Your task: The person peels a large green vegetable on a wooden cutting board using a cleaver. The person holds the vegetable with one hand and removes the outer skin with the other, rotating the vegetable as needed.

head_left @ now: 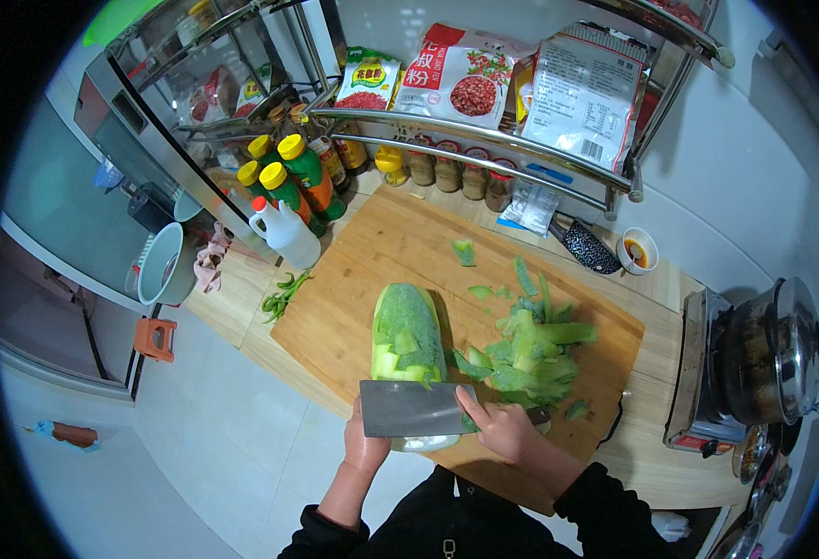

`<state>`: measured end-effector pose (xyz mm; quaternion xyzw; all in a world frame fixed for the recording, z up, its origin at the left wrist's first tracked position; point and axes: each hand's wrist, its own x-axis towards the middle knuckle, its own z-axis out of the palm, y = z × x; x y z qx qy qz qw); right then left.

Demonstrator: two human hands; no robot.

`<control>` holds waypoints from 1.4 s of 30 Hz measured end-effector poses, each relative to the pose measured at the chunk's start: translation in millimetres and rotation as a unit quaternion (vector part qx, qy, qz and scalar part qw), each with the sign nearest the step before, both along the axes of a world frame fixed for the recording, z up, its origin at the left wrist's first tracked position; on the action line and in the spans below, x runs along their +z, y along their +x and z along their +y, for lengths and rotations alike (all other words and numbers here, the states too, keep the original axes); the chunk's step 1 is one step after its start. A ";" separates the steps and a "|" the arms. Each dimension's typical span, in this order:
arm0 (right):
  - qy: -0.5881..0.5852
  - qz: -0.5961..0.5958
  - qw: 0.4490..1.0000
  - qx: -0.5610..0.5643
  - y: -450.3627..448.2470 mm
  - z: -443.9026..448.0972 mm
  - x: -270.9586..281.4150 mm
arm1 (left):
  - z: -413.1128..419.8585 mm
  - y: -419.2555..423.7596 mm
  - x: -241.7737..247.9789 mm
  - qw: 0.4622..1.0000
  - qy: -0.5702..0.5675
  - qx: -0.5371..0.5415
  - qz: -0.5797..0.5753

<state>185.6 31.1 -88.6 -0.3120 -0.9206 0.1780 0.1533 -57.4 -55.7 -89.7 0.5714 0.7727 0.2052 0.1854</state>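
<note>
A large green winter melon (409, 328) lies lengthwise on a wooden cutting board (353, 244), its skin partly pared off near the cleaver, with loose peel on top. My right hand (507, 427) grips a wide-bladed cleaver (416, 409) by its handle, one finger along the blade. The blade lies across the melon's near end and hides part of it. Beside that end is my left hand (367, 437), partly covered by the blade; its fingers are mostly hidden, so its hold cannot be told. A heap of green peel strips (531, 349) lies right of the melon.
Green chillies (283, 297) and a white jug (287, 234) are left of the board. Behind it stand spice jars (448, 171) under a metal rack (472, 129). A small bowl (637, 251) is at the back right, and a pot (765, 353) sits on a portable stove (688, 377) at right.
</note>
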 end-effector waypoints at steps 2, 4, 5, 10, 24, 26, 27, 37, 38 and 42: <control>0.019 0.014 1.000 -0.016 -3.6 -1.7 -7.2 | 0.5 2.6 0.6 1.000 0.008 0.012 -0.008; 0.016 0.016 0.999 -0.042 -8.6 -6.2 -11.5 | -0.2 3.3 0.9 1.000 0.020 0.009 -0.008; 0.022 0.009 0.999 -0.046 -9.9 -6.8 -11.8 | -1.0 1.7 -1.0 1.000 0.029 -0.001 -0.006; 0.047 -0.014 0.997 -0.067 -18.0 -7.1 -15.4 | -1.2 5.0 -2.4 0.999 0.035 0.018 -0.019; -0.108 0.061 0.984 -0.129 -35.1 0.1 -28.5 | 2.0 13.1 4.4 0.994 0.090 0.057 -0.030; -0.157 0.144 0.964 -0.160 -39.3 -0.1 -31.0 | 2.0 13.9 2.8 0.994 0.075 0.062 -0.040; -0.182 0.210 0.945 -0.175 -40.7 -1.6 -31.2 | 0.6 14.9 2.4 0.995 0.065 0.065 -0.047; -0.444 0.235 0.819 -0.277 -16.2 -17.3 -26.9 | -8.0 41.2 -11.2 0.958 0.138 0.168 -0.188; -0.386 0.199 0.860 -0.269 -14.8 -19.3 -29.9 | -11.6 42.1 -12.7 0.958 0.127 0.167 -0.196; -0.329 0.195 0.893 -0.238 -15.8 -27.6 -23.1 | -22.4 32.5 -6.0 0.973 0.077 0.163 -0.143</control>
